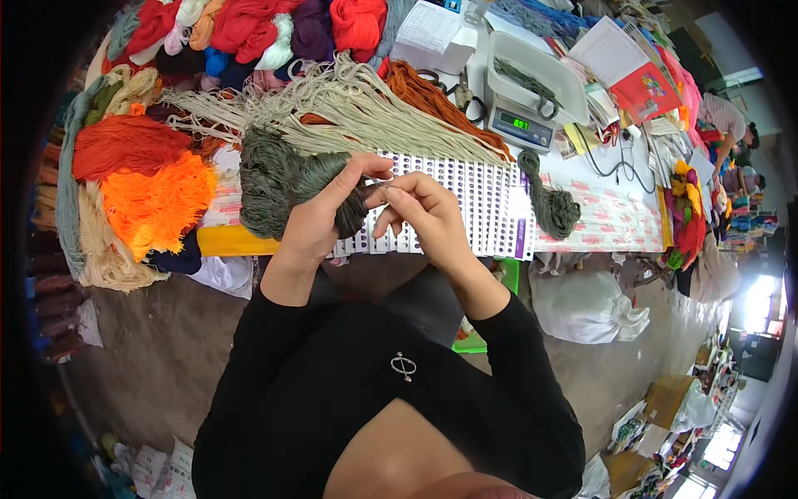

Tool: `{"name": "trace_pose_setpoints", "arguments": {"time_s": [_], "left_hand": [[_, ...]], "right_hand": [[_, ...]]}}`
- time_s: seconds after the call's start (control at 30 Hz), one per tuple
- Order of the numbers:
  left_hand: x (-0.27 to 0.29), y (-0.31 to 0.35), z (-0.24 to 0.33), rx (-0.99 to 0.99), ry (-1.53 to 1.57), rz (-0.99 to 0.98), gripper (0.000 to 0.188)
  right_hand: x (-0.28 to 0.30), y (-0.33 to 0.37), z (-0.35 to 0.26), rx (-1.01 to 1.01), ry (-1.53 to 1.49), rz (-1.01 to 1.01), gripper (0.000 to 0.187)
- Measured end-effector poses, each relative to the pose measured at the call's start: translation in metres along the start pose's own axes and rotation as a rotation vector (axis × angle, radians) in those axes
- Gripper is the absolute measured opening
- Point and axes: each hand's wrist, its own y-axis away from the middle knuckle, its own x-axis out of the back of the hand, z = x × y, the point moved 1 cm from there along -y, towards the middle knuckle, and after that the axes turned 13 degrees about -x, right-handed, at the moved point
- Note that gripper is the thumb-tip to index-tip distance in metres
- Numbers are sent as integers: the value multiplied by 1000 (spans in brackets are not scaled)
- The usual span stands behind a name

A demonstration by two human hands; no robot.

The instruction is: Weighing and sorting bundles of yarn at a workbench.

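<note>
My left hand [320, 218] is closed round part of a dark grey-green yarn skein [273, 187], whose bulk lies on the table to its left. Close beside it, my right hand [428, 218] pinches at thin strands of the same colour, near the left fingertips; the exact ends are too small to make out. Beneath both hands lie white cards [449, 200] with rows of small dark dots. A twisted grey-green hank [553, 204] rests to the right of the cards. Long pale sage strands [357, 108] stretch across the table behind my hands.
Orange yarn [158, 208] and red yarn [357, 23] are piled left and behind. A digital scale [521, 129] carries a clear plastic tub [569, 87] with grey-green yarn inside. Black-handled scissors [475, 108] lie beside it. A white sack [582, 303] stands on the floor; people work far right.
</note>
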Motion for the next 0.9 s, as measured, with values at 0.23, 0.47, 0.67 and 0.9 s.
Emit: {"name": "trace_pose_setpoints", "arguments": {"time_s": [0.23, 0.47, 0.67, 0.9], "left_hand": [[2, -2, 2, 28, 106, 32, 37], [9, -2, 6, 30, 233, 114, 34], [5, -2, 8, 25, 199, 113, 33], [10, -1, 13, 67, 228, 123, 34]], "right_hand": [[8, 0, 7, -12, -34, 1, 15], [8, 1, 10, -19, -43, 11, 14], [7, 4, 10, -51, -47, 45, 13], [1, 6, 6, -143, 179, -12, 15]]}}
